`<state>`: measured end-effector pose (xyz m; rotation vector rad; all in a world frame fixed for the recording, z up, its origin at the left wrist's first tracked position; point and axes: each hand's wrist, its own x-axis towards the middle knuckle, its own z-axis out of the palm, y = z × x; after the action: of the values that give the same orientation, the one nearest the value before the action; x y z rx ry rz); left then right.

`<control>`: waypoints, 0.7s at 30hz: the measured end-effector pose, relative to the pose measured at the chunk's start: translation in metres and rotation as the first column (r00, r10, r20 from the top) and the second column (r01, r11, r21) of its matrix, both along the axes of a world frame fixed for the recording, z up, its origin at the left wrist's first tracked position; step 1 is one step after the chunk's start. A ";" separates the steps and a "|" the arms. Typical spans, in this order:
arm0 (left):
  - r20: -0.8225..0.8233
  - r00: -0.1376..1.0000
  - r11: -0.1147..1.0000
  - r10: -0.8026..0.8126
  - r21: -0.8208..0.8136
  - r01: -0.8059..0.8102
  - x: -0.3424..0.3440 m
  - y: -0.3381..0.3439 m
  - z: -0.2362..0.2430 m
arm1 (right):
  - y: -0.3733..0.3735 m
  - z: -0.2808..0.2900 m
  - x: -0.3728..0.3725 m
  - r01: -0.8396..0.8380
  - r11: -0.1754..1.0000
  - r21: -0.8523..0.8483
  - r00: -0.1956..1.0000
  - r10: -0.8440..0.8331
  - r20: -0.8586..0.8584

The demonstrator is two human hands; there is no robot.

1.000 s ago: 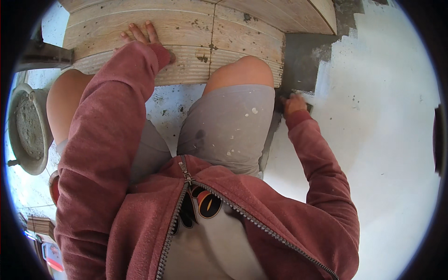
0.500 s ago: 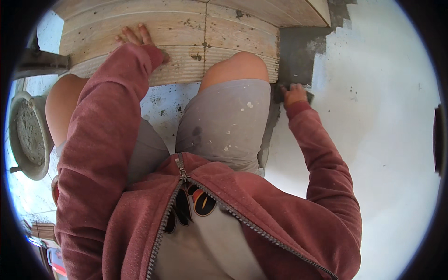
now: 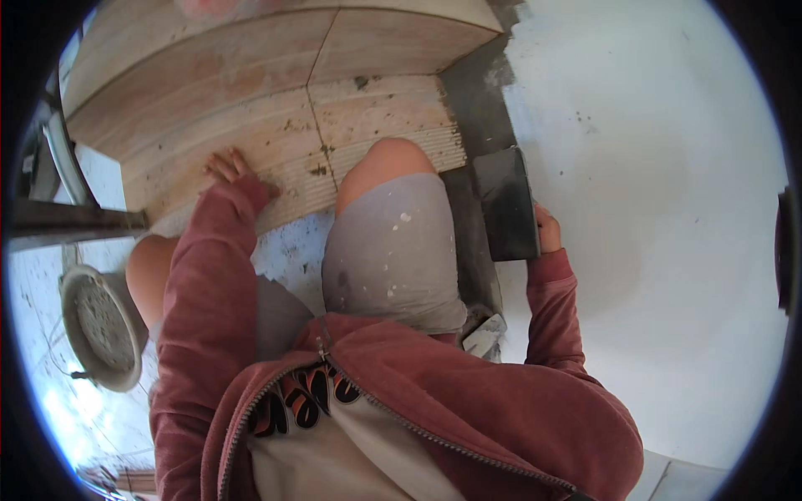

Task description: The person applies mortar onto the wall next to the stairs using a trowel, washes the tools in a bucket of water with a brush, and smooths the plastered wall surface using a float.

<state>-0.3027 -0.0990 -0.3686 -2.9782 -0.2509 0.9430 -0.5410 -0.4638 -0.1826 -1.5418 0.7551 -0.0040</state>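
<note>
Head view. Hands, two, both mine.

Left hand (image 3: pixel 227 167), one: spread flat, palm down, fingers apart and gripping nothing, on the tread of the tiled step (image 3: pixel 393 104), left of that step's one visible seam.

Right hand (image 3: pixel 547 230), one: closed at the outer edge of one float (image 3: pixel 507 204), my fingers partly hidden behind it. The float is dark, flat and roughly rectangular, its broad face turned toward me; it stands just off the right end of the tiled step, beside the white surface. Whether it touches that surface I cannot tell.

Sleeves, two, dusty red, belonging to one jacket (image 3: pixel 493 392), zip parted low over one pale shirt (image 3: pixel 309 451) with dark lettering.

Knees, two, bare: my right knee (image 3: pixel 388 163) overlaps the ribbed front edge of the tiled step; my left knee (image 3: pixel 150 271) is nearer me, off its left end. Shorts, one pair, grey, flecked with white spots.

Upper step (image 3: pixel 401 42), one: directly beyond the tiled step, same wood-look facing.

Grey band (image 3: pixel 476 100), one: along the right end of the tiled step. White surface (image 3: pixel 635 250), one, broad: right of that band.

Bucket (image 3: pixel 137 359), one: left of the tiled step and nearer me, holding grey mix (image 3: pixel 98 321).

Dark bar (image 3: pixel 75 221), one: at the left end of the tiled step.
</note>
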 end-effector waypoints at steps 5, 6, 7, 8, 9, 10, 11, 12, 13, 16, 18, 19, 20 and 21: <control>0.113 0.954 0.894 -0.278 -0.332 0.300 -0.004 0.004 0.031 | 0.056 -0.017 0.032 -0.299 0.766 0.569 0.841 -0.070 0.536; 0.235 0.919 0.818 -0.317 -0.423 0.390 -0.009 -0.006 0.036 | 0.066 -0.034 0.042 -0.359 0.636 0.684 0.811 -0.151 0.566; 0.355 0.870 0.723 -0.342 -0.493 0.485 -0.013 -0.016 0.040 | 0.070 -0.048 0.051 -0.423 0.483 0.766 0.782 -0.232 0.579; 0.308 0.912 0.461 -0.270 -0.790 0.403 -0.016 -0.021 0.050 | 0.072 -0.044 0.055 -0.442 0.477 0.759 0.761 -0.249 0.599; 0.230 0.945 0.121 -0.233 -0.957 0.263 -0.019 -0.025 0.061 | 0.091 -0.057 0.076 -0.433 0.512 0.742 0.752 -0.248 0.610; 0.249 0.937 0.138 -0.246 -0.948 0.288 -0.022 -0.023 0.070 | 0.112 -0.065 0.085 -0.419 0.540 0.730 0.749 -0.249 0.614; 0.009 0.968 -0.197 -0.250 -0.980 -0.042 -0.027 -0.025 0.082 | 0.127 -0.069 0.098 -0.396 0.575 0.716 0.744 -0.255 0.617; -0.222 0.916 -0.479 -0.333 -0.797 -0.367 -0.033 -0.027 0.095 | 0.151 -0.074 0.116 -0.373 0.605 0.703 0.740 -0.263 0.619; -0.319 0.904 -0.539 -0.284 -0.727 -0.425 -0.043 -0.027 0.111 | 0.160 -0.076 0.117 -0.353 0.633 0.689 0.740 -0.262 0.619; -0.333 0.922 -0.592 -0.197 -0.710 -0.382 -0.053 -0.017 0.094 | 0.170 -0.066 0.101 -0.388 0.648 0.655 0.760 -0.177 0.625; -0.424 0.859 -0.621 -0.288 -0.600 -0.504 -0.071 -0.025 0.093 | 0.168 -0.066 0.090 -0.435 0.648 0.626 0.781 -0.075 0.620; -0.427 0.865 -0.658 -0.263 -0.576 -0.485 -0.079 -0.028 0.099 | 0.172 -0.066 0.098 -0.460 0.646 0.609 0.788 -0.019 0.615; -0.432 0.872 -0.702 -0.231 -0.547 -0.456 -0.084 -0.024 0.106 | 0.170 -0.071 0.089 -0.492 0.640 0.591 0.793 0.049 0.607; -0.431 0.887 -0.727 -0.163 -0.556 -0.403 -0.084 -0.017 0.109 | 0.174 -0.073 0.099 -0.519 0.636 0.572 0.796 0.115 0.594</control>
<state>-0.3870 -0.1164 -0.2596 -3.3492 0.9966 4.1329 -0.4421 -0.2893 -0.2554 -0.8166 -0.0136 0.1413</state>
